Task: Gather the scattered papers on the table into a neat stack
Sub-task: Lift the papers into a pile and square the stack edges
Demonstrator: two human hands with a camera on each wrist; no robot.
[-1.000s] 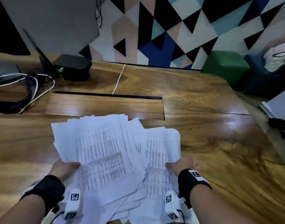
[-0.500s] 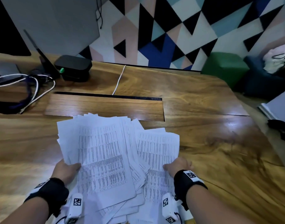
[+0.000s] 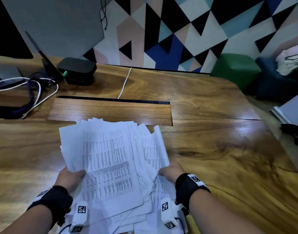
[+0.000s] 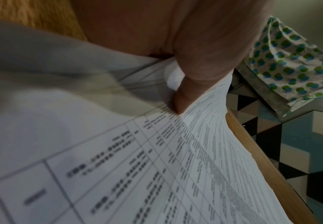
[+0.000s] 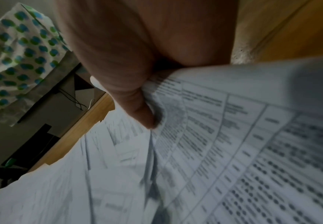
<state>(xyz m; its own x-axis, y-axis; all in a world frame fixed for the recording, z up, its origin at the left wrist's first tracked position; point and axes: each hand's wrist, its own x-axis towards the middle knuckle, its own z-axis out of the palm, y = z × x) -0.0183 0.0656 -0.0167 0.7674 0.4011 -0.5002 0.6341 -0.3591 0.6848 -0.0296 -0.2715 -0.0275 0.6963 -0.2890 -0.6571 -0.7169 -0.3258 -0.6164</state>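
A loose, fanned pile of printed papers with tables lies near the front edge of the wooden table. My left hand grips the pile's left edge, thumb on top of the sheets. My right hand grips the right edge, where one sheet curls upward. In the left wrist view my left thumb presses onto the papers. In the right wrist view my right thumb pinches the papers. The fingers under the sheets are hidden.
A black box and tangled white and dark cables sit at the back left. A white cord runs into the table's cable slot. A green stool stands beyond the table's right edge.
Both hands have drawn closer together, squeezing the pile narrower. The right-hand sheets have slid under the left ones and their right edge has curled up.
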